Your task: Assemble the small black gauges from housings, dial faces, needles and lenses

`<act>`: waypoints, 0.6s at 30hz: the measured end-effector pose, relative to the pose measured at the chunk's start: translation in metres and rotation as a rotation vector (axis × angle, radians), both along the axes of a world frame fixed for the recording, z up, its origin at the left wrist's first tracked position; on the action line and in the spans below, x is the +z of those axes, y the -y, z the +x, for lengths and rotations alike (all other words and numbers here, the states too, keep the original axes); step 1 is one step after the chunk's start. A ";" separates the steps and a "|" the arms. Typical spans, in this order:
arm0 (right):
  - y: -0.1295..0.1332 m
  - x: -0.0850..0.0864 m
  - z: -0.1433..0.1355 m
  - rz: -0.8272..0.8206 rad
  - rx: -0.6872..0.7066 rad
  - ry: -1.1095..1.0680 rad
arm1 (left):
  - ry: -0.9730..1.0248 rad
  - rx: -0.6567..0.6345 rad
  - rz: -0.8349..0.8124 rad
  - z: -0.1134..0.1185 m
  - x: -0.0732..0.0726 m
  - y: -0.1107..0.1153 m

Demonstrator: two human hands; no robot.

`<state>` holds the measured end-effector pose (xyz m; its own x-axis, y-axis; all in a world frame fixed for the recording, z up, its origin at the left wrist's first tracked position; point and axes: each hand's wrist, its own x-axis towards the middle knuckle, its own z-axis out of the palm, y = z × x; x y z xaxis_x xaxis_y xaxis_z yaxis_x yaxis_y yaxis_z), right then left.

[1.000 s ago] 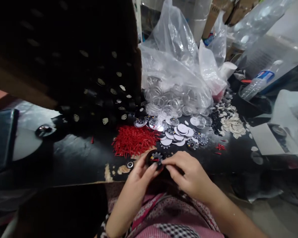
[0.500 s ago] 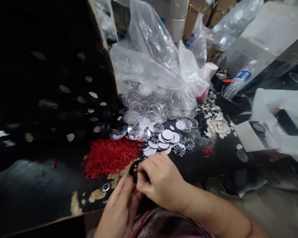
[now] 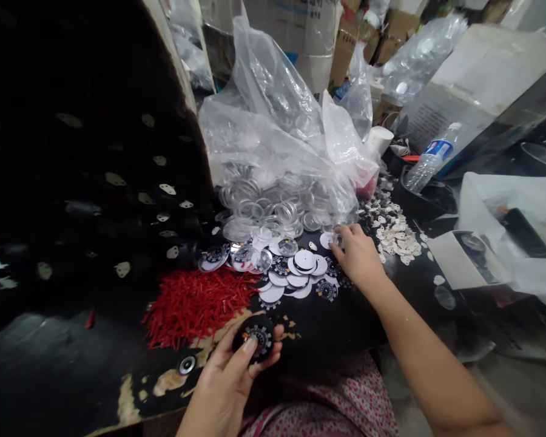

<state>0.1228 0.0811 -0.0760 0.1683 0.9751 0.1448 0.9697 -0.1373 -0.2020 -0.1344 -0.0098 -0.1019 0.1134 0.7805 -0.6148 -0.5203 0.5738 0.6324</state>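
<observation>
Head-camera view, looking down at a cluttered dark worktable [image 3: 73, 364]: near the lower centre of the frame the left hand [image 3: 227, 382] is gripping a small round black gauge body [image 3: 255, 341], its printed dial facing up, pinched between thumb and fingers just above the table's near edge. Judging by this, one unit is sitting partly assembled, with a dial face already seated in it and no clear cover yet visible on top, though that is hard to confirm. Right of centre, the right hand [image 3: 357, 255] is reaching out, fingers curled over a clear plastic lens [image 3: 337, 238] at the edge of a scatter of printed dial discs [image 3: 300, 270]; whether it is actually gripping the lens cannot be told. Just left of the discs a heap of red needles [image 3: 195, 303] is lying loose. Behind them, a torn plastic bag [image 3: 277, 139] is spilling many more clear lenses [image 3: 273, 200], so plenty of parts appear to be waiting. Further right, pale punched scraps [image 3: 398, 233] are lying scattered, and a water bottle [image 3: 430, 159] is lying on its side in the upper right.
</observation>
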 end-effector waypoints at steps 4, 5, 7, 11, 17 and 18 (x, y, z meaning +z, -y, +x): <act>0.002 -0.008 -0.004 0.005 0.018 0.026 | 0.080 0.015 0.043 -0.001 -0.001 0.000; 0.003 -0.008 -0.005 0.013 0.007 0.029 | 0.100 0.003 0.055 -0.002 -0.001 0.000; 0.003 -0.008 -0.005 0.025 -0.017 0.040 | 0.119 -0.001 0.055 -0.003 -0.002 0.000; -0.003 -0.006 0.000 0.042 0.021 0.054 | 0.090 0.038 -0.003 -0.003 -0.005 -0.002; 0.015 0.010 -0.016 0.135 0.081 -0.140 | 0.126 0.042 -0.006 -0.001 -0.002 -0.001; 0.024 0.013 -0.027 0.122 0.125 -0.235 | 0.149 0.031 0.005 0.000 0.000 -0.001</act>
<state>0.0957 0.0570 -0.0626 0.0906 0.9681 0.2335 0.9021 0.0195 -0.4310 -0.1344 -0.0088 -0.1019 0.1796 0.7879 -0.5891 -0.6260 0.5534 0.5494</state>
